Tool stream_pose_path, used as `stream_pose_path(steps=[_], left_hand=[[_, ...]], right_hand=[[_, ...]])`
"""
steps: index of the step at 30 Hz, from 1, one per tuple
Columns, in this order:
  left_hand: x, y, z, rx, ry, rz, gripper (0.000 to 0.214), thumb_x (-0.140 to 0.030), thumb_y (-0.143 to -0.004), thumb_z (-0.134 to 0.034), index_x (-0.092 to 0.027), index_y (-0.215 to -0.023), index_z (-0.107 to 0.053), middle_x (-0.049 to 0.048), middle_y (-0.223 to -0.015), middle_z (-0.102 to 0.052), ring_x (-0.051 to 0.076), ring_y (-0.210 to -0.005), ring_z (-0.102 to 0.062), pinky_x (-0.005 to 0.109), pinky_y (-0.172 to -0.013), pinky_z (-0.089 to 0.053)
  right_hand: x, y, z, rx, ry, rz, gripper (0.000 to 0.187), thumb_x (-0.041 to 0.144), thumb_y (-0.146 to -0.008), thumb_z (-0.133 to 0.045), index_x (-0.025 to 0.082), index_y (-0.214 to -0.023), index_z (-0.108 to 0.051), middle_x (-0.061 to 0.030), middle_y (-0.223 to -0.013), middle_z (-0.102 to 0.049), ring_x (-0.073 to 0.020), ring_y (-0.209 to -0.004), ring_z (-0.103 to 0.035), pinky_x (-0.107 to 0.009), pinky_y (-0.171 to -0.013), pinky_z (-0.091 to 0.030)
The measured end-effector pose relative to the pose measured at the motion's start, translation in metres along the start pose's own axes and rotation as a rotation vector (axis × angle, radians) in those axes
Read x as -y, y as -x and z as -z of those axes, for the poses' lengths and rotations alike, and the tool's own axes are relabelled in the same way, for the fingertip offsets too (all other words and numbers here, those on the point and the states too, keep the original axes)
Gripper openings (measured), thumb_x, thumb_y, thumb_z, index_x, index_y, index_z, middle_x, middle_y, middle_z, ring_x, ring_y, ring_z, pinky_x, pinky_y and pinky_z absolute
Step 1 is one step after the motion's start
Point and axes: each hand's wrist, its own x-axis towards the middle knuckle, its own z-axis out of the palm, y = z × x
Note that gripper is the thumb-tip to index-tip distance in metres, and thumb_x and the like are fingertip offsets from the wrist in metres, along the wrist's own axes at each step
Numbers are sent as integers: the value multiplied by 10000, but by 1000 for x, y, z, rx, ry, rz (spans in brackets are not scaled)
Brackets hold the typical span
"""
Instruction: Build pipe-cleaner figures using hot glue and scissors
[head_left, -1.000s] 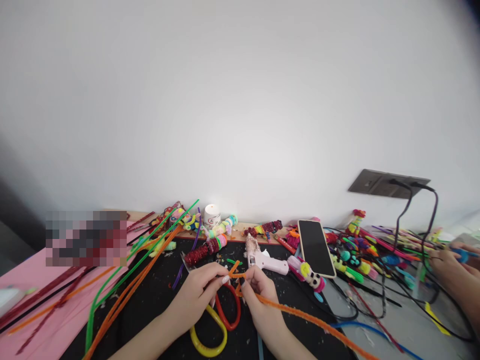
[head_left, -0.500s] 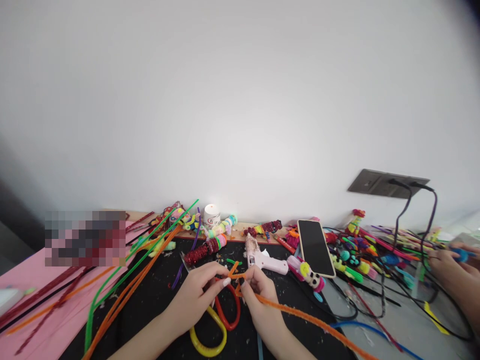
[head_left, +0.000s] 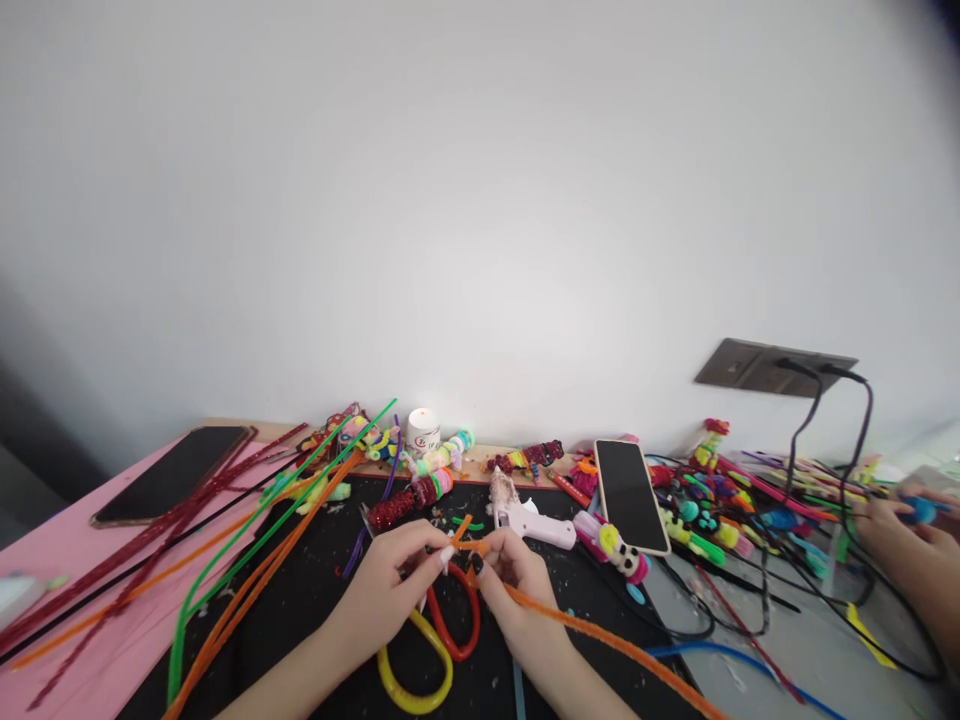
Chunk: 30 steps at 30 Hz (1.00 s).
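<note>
My left hand (head_left: pixel 390 585) and my right hand (head_left: pixel 517 590) meet over a black mat (head_left: pixel 315 590), both pinching the bent end of a long orange pipe cleaner (head_left: pixel 600 640). Its tail trails off to the lower right past my right wrist. Just under my hands lie scissors with a red handle loop (head_left: pixel 469 620) and a yellow handle loop (head_left: pixel 416 675). A pink glue gun (head_left: pixel 529 517) lies just beyond my right hand.
Long green and orange pipe cleaners (head_left: pixel 262 560) run across the left of the mat. One phone (head_left: pixel 169 487) lies on the pink sheet at left, another phone (head_left: pixel 631 495) right of the glue gun. Another person's hands (head_left: pixel 904 530) work among the craft clutter and cables at right.
My hands have shifted very slightly up and left with the orange pipe cleaner; the grip is the same. The phone at the left now shows plainly.
</note>
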Motion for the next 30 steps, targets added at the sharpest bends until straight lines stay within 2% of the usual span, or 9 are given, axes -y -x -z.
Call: stream_pose_path(steps=[2,4,5,7,10,13,17,24,30], left_hand=[[1,-2,3,-41,51,15,208,-306,-854,-461,-167,-779,-597,-28,-677,-486,78,-456,-456,193,-436,-354],[1,-4,7,-107,98,21,193,-312,-846,-473,-170,-795,-594,-37,-674,-475,69,-441,-438,195,-436,-349],[1,-5,9,-141,120,23,183,-313,-842,-480,-172,-802,-591,-41,-672,-471,66,-437,-430,195,-439,-349],[0,-7,14,-195,157,35,165,-312,-835,-491,-176,-816,-582,-51,-655,-462,64,-434,-420,196,-448,-350],[0,-9,20,-213,179,64,155,-314,-823,-502,-177,-815,-573,-67,-591,-436,75,-432,-416,199,-452,-351],[4,-10,22,-187,159,83,165,-320,-815,-503,-173,-778,-569,-69,-561,-425,85,-435,-427,203,-452,-353],[10,-9,20,-130,92,88,194,-324,-821,-484,-166,-730,-551,-60,-555,-439,92,-446,-420,208,-454,-341],[7,-8,15,-122,64,113,202,-288,-798,-485,-174,-631,-489,-71,-523,-404,87,-441,-380,205,-451,-305],[4,-8,18,-142,211,149,209,-263,-754,-530,-181,-578,-450,-85,-461,-393,83,-415,-358,204,-453,-287]], right_hand=[[1,-4,6,27,116,76,191,220,-714,-593,192,-883,-507,37,-683,-490,-112,-565,-413,-218,-523,-341],[6,-8,16,48,259,176,472,210,-601,-678,204,-1032,-484,-7,-851,-541,-175,-752,-497,-281,-684,-411],[9,-10,21,62,341,199,531,186,-587,-672,207,-1078,-472,-37,-950,-546,-208,-855,-505,-324,-770,-410],[16,-14,34,80,504,238,541,129,-618,-581,213,-1137,-454,-80,-1153,-497,-255,-1050,-449,-386,-894,-354],[17,-17,51,27,707,266,626,36,-586,-445,199,-1190,-422,-82,-1231,-453,-250,-1143,-381,-392,-957,-297],[4,-17,63,-88,957,142,604,35,-577,-429,192,-1159,-471,-91,-1228,-456,-282,-1126,-376,-417,-918,-294],[-16,-18,67,-46,1120,50,565,52,-609,-434,197,-1151,-504,-91,-1076,-550,-272,-1001,-462,-394,-849,-312],[-22,-25,68,-87,1016,87,496,72,-603,-454,197,-1075,-540,-64,-994,-594,-249,-961,-512,-345,-846,-350],[-21,-28,77,-309,741,84,367,193,-722,-502,180,-1088,-504,-86,-1060,-594,-255,-968,-548,-351,-826,-404]])
